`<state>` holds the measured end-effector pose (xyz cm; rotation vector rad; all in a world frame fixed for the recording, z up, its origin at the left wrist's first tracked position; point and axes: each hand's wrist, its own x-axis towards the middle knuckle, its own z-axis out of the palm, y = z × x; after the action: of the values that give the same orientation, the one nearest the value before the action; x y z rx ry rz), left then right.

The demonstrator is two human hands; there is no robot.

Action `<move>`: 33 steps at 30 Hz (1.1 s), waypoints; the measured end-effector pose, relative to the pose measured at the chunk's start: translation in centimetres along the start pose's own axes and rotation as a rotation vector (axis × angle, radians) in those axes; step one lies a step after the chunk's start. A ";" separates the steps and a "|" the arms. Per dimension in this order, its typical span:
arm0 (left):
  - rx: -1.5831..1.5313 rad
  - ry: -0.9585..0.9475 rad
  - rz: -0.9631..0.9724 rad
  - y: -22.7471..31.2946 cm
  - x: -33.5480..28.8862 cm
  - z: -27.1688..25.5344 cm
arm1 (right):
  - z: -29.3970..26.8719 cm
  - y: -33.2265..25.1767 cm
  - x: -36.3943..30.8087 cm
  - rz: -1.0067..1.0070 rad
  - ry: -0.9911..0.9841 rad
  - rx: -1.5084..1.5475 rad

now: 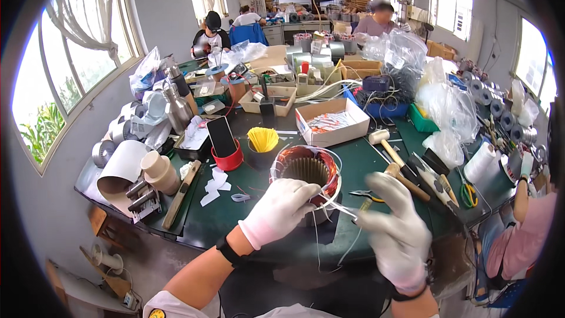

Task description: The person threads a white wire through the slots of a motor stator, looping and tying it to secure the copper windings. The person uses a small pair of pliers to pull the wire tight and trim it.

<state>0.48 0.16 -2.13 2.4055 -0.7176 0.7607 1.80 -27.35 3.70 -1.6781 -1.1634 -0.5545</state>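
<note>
A motor stator (304, 169) with red-brown copper windings and pale cord around its rim stands upright on the green bench in front of me. My left hand (281, 206), in a white glove, pinches the right part of its near rim. From those fingertips a thin white cord (338, 205) stretches to my right hand (397, 229). That hand, also gloved, is raised right of the stator, its fingers blurred by motion; the cord meets it near the thumb. Loose cord ends hang below the bench's front edge. Pliers (366, 195) lie just behind my right hand.
Yellow insulation strips (262, 139), a phone (221, 137) in a red holder (228, 158) and white paper scraps (216, 187) lie to the left. A carton (331, 123) stands behind the stator. Right are a mallet (380, 138), scissors (468, 195) and a co-worker's pink sleeve (521, 235).
</note>
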 end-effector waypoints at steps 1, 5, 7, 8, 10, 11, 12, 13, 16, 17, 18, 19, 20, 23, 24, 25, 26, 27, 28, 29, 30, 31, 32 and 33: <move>0.006 -0.002 -0.007 0.0 -0.2 -0.1 | -0.7 -1.8 -1.3 0.081 0.093 0.446; 0.017 -0.001 -0.020 -0.1 -0.2 -0.5 | -4.1 -5.0 -9.8 0.894 -0.075 0.669; 0.025 -0.031 -0.022 0.8 0.7 -0.2 | -4.1 1.6 -23.7 1.021 -0.249 0.023; 0.030 -0.034 -0.022 0.9 0.5 -0.2 | -5.5 4.8 -35.2 0.769 -0.438 -0.476; -0.001 0.013 0.011 0.5 0.9 0.0 | -15.5 4.8 -65.7 1.195 -0.972 -0.964; -0.003 0.014 -0.015 -0.1 0.2 -0.4 | -21.1 0.6 -70.7 1.282 -1.122 -0.955; -0.007 0.012 0.002 0.2 0.7 0.1 | -21.0 0.8 -71.1 1.295 -1.104 -0.957; -0.007 -0.018 -0.023 0.5 0.9 0.0 | -20.6 1.2 -70.6 1.290 -1.037 -0.998; 0.002 -0.033 -0.017 0.7 0.7 0.1 | -20.3 1.4 -68.5 1.291 -0.835 -1.119; -0.003 0.003 0.009 0.7 0.8 0.0 | -20.8 1.8 -66.9 1.291 -0.765 -1.165; 0.027 0.027 0.002 0.4 0.0 -0.3 | -15.3 5.2 -52.7 1.099 -0.684 -0.997; 0.072 -0.002 -0.043 0.4 -0.7 -0.9 | -9.7 6.9 -39.3 0.845 -0.508 -0.836; 0.021 0.012 -0.005 0.6 0.3 -0.5 | -7.2 5.0 -30.0 0.637 -0.195 -0.686; -0.019 0.011 0.008 0.2 0.7 0.1 | 1.5 3.5 -13.6 0.591 -0.027 -0.341; -0.049 -0.003 0.007 0.0 0.8 0.2 | 4.1 4.3 -11.1 0.605 -0.011 -0.109; -0.076 -0.018 0.004 -0.1 0.8 0.0 | 6.2 5.2 -9.3 0.328 -0.100 -0.115; -0.064 -0.016 -0.013 -0.2 0.3 -0.4 | 7.4 3.8 -8.7 0.394 -0.212 -0.004; -0.083 -0.043 -0.031 -0.4 0.1 -0.8 | 7.2 1.7 -9.0 0.561 -0.303 0.105; -0.127 -0.069 -0.030 -0.6 0.5 -0.5 | 6.7 -0.4 -10.4 0.741 -0.383 0.189; -0.138 -0.083 -0.035 -0.4 1.1 -0.7 | 5.8 -1.0 -13.3 0.605 -0.356 0.092; -0.134 -0.078 -0.039 -0.4 1.1 -0.9 | 4.7 -1.0 -17.2 0.461 -0.337 0.008; -0.105 -0.106 -0.057 -0.2 0.7 -2.1 | 3.9 -0.6 -21.2 0.526 -0.463 -0.089; -0.130 -0.139 -0.051 -0.9 0.9 -1.3 | 2.8 -0.1 -24.5 0.630 -0.580 -0.232; -0.143 -0.164 -0.058 -0.9 1.2 -1.0 | 1.4 0.2 -25.5 0.647 -0.593 -0.261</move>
<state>1.49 1.10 -0.94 2.3652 -0.7363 0.4752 -9.39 -37.28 -17.06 -2.3953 -0.8696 0.2299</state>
